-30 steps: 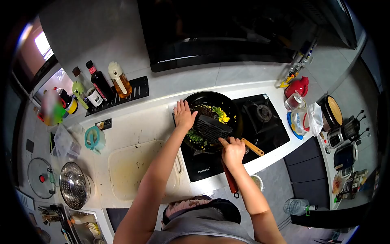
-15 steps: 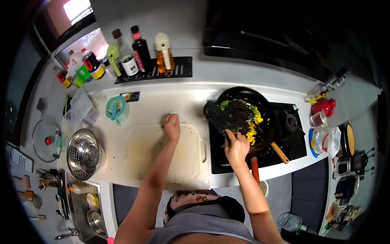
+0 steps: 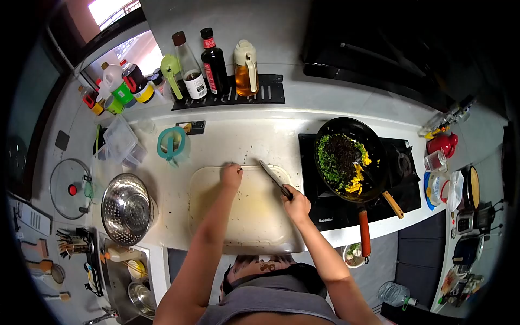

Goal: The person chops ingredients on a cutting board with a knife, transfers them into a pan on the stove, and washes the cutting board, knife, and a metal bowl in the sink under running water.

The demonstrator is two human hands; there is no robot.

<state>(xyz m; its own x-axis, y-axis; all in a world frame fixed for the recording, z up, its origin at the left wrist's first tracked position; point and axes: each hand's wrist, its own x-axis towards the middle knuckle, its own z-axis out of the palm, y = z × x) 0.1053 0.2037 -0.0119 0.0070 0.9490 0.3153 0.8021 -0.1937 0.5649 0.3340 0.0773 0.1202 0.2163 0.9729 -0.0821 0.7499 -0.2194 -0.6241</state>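
My right hand is closed around the dark handle of a kitchen knife. The blade points up and left across the right part of a cream cutting board, its tip near the board's far edge. At that far edge, my left hand has its fingers curled together; a tiny dark bit shows at the fingertips, too small to name. Dark crumbs dot the board and the counter behind it. To the right, a black frying pan holds chopped greens, dark bits and yellow pieces like scrambled egg.
The pan stands on a black gas stove, with a wooden-handled utensil in it. Left are a steel colander, a teal-lidded jug and clear plastic containers. Several bottles line the back ledge.
My right hand has brought the knife left from the pan's edge to the board. More greens show in the pan. My left hand stays near the board's far edge; the view has shifted.
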